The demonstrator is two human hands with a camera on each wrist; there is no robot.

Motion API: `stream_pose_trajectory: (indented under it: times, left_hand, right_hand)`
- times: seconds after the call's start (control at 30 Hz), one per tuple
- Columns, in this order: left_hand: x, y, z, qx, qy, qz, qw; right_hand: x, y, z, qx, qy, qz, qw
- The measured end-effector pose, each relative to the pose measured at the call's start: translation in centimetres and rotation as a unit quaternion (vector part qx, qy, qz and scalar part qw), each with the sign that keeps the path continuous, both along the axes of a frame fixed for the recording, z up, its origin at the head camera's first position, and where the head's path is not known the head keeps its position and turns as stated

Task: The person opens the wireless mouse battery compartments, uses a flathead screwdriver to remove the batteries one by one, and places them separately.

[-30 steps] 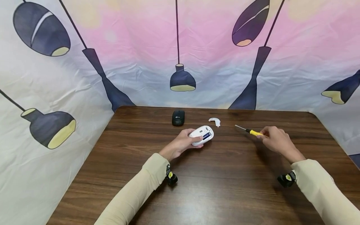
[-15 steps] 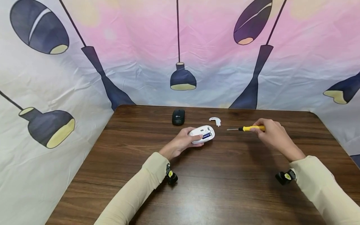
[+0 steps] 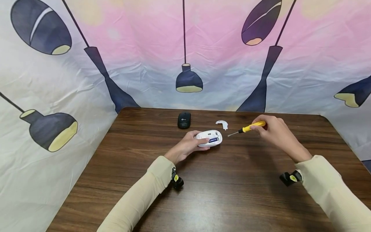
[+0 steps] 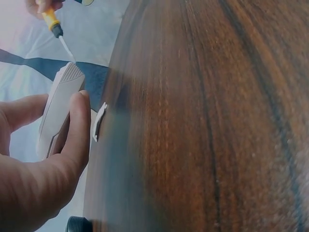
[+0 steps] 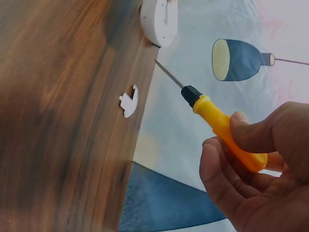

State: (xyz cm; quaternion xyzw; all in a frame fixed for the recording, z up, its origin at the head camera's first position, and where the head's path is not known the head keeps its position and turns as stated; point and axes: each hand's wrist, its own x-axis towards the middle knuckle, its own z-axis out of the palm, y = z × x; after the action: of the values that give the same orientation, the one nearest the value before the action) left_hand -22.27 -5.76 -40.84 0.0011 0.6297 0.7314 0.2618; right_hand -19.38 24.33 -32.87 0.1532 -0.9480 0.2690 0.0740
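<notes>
My left hand (image 3: 186,145) grips a white computer mouse (image 3: 203,136), underside up, between thumb and fingers. A blue battery (image 3: 214,140) lies in the mouse's uncovered compartment, the thumb beside it. My right hand (image 3: 273,132) pinches the yellow handle of a screwdriver (image 3: 248,128) with a black collar. The screwdriver's metal tip points down and left toward the mouse, a small gap away in the head view. In the right wrist view, thumb and fingers hold the yellow handle (image 5: 219,123). The white battery cover (image 3: 223,124) lies on the table behind the mouse.
A black mouse (image 3: 184,120) rests near the back edge of the brown wooden table (image 3: 203,193). Behind it hangs a cloth backdrop (image 3: 150,58) printed with lamps. Each wrist carries a small black camera.
My right hand has moved left and away from me, swinging the screwdriver so its tip is nearer the mouse. My left hand has tilted the mouse slightly, with its grip kept.
</notes>
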Motion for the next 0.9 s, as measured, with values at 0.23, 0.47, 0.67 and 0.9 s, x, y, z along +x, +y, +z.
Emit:
stream_pose_trajectory:
  times: [0.23, 0.47, 0.67, 0.9]
  left_hand:
    - [-0.2, 0.1, 0.0, 0.004, 0.000, 0.002, 1.0000]
    - [-0.3, 0.2, -0.1, 0.001, 0.003, 0.004, 1.0000]
    - [-0.4, 0.4, -0.2, -0.001, 0.007, 0.000, 1.0000]
    - [-0.6, 0.4, -0.5, -0.014, 0.022, -0.011, 0.9996]
  right_hand:
    - [-0.2, -1.2, 1.0, 0.000, 0.013, 0.022, 1.000]
    - [-0.3, -2.3, 1.5, -0.001, 0.016, 0.048, 0.999]
    - [-0.4, -3.0, 1.6, 0.007, 0.001, 0.060, 0.998]
    - [-0.5, -3.5, 2.0, 0.025, -0.003, 0.064, 0.998]
